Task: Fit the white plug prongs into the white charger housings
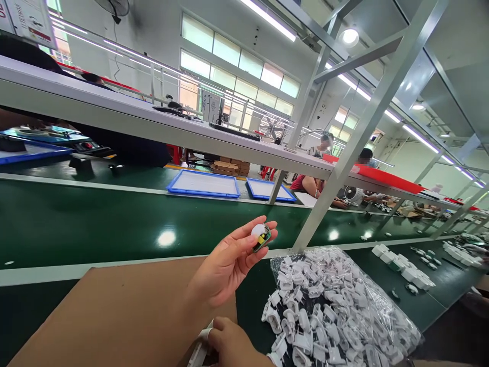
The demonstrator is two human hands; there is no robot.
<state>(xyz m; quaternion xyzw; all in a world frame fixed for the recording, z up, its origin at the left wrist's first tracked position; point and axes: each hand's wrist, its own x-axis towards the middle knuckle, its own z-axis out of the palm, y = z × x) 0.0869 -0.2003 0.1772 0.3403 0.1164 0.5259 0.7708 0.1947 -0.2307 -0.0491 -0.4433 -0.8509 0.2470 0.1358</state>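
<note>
My left hand (pixel 229 262) is raised over the near edge of the bench, palm toward me. Its thumb and fingers pinch a small circuit board (pixel 262 239) with a white dome and a yellow component on it. Lower down, my right hand (pixel 233 341) is closed on a white plastic housing (pixel 197 354), which is partly cut off by the bottom of the view. Beside my hands, on the right, a clear plastic bag (pixel 367 285) lies spread under a heap of white plastic housings (pixel 324 316).
Brown cardboard (pixel 114 311) covers the bench at left. A green conveyor belt (pixel 95 224) runs across, with blue-rimmed trays (pixel 204 183) beyond it. A slanted metal post (pixel 344 168) rises at right, near rows of white parts (pixel 403 265). Other people sit farther off.
</note>
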